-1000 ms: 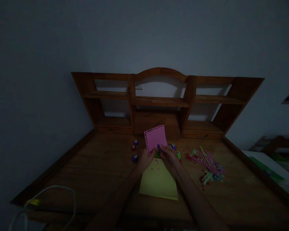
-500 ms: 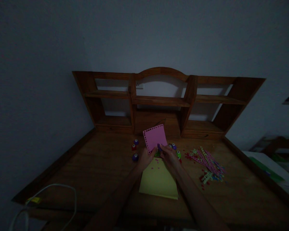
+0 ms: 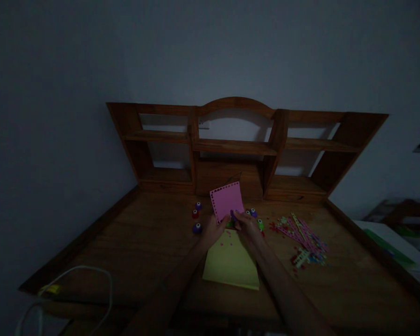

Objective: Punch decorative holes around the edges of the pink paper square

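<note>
We've got two bare hands (image 3: 248, 226), bare forearms (image 3: 283, 276) tapering to narrower wrists (image 3: 261, 246), the lower ends fading into shadow, too dark for us to read finer detail.

Two hands are working, one left hand (image 3: 215, 229) and one right hand (image 3: 248, 226), and they're holding one pink sheet (image 3: 226, 200) and one purple punch (image 3: 233, 216). Three more are standing leftward on the counter (image 3: 154, 233): two blue-purple punches (image 3: 198, 206) (image 3: 197, 229), one red punch (image 3: 195, 214). Rightward, at least four are peeking out: one violet punch (image 3: 254, 213), one green punch (image 3: 260, 225), one half-hidden red piece (image 3: 262, 233), one showing just its white top. The yellow paper (image 3: 231, 263), pink strips (image 3: 296, 231) and paper bits (image 3: 315, 256) are defying my count. One white cable (image 3: 91, 267) is looping.
</note>
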The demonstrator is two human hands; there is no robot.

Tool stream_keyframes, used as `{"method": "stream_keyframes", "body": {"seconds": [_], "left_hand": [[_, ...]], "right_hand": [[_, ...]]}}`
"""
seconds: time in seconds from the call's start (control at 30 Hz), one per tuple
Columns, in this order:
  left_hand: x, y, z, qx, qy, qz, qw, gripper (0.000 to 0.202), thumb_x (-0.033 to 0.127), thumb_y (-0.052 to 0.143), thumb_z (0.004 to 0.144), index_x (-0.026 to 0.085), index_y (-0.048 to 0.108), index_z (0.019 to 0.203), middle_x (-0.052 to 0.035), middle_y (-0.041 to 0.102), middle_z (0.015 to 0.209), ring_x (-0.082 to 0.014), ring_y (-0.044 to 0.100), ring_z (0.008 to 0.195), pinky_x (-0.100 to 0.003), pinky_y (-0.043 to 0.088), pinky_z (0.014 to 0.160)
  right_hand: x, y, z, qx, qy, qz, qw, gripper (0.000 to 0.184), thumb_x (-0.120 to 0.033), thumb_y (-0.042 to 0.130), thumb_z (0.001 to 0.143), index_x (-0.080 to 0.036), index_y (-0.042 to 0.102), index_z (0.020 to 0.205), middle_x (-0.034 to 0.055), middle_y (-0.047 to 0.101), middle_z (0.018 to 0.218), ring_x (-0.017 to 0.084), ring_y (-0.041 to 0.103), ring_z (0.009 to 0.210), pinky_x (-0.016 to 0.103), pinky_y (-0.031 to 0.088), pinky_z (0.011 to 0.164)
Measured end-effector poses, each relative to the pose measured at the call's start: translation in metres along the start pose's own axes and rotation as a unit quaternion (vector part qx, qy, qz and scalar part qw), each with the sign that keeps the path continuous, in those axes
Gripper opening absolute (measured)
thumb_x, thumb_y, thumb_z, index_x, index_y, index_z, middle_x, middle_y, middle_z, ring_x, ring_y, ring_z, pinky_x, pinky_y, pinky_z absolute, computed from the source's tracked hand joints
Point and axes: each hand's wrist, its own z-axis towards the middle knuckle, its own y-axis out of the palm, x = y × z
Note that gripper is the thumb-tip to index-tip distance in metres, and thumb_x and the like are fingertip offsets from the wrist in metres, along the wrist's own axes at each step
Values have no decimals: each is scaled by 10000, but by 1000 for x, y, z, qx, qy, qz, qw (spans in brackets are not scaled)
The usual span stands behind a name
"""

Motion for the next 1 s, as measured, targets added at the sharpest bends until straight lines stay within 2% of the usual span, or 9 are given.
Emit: {"method": "stream_keyframes", "body": {"seconds": [0.13,0.4,0.53,0.63,0.73,0.83,1.0], "left_hand": [[3,1,-1,-4,4,-10,1000,328,378,549,886,158,665,1100,-96,702,1118,-241,651,1034,-379,512,922],[11,1,-1,12,2,-1,1000,349,419,535,889,161,675,1078,-98,706,1101,-246,651,1001,-353,523,866],[12,0,-3,19,-20,3,1000,351,445,513,895,161,698,986,-84,729,928,-234,671,839,-317,536,728],[12,-2,-2,41,-34,7,999,353,462,523,882,157,702,877,-65,717,781,-225,661,741,-306,525,674],[13,-4,0,93,-41,-14,995,341,468,562,854,154,693,877,-66,717,782,-238,665,794,-320,523,724],[15,-6,1,135,-65,-54,987,349,489,607,818,158,679,903,-66,716,786,-248,667,851,-321,525,741],[14,-8,1,148,-126,-132,972,439,597,596,794,159,633,803,-14,623,581,-200,624,589,-284,493,547]], "right_hand": [[0,0,0,12,-3,-8,1000,476,-416,836,613,-198,475,392,-32,434,373,89,337,422,283,212,480],[0,0,0,24,-4,-16,1000,464,-417,829,629,-199,485,407,-24,475,395,92,347,426,280,225,469],[3,-1,0,10,-16,-16,1000,414,-415,810,676,-185,542,460,-19,516,446,87,374,443,264,252,470],[5,1,0,-3,-1,-14,1000,319,-426,822,659,-177,637,586,-10,574,524,89,408,453,250,255,450],[5,4,-2,-17,1,-11,1000,303,-423,842,628,-177,705,737,5,627,613,96,456,481,240,286,446],[5,5,-3,-13,-1,-11,1000,316,-429,832,641,-179,722,800,2,631,620,91,466,482,231,294,441],[6,0,-1,-1,-7,-10,1000,297,-459,788,697,-186,701,776,-26,576,568,91,453,470,230,273,416]]}}
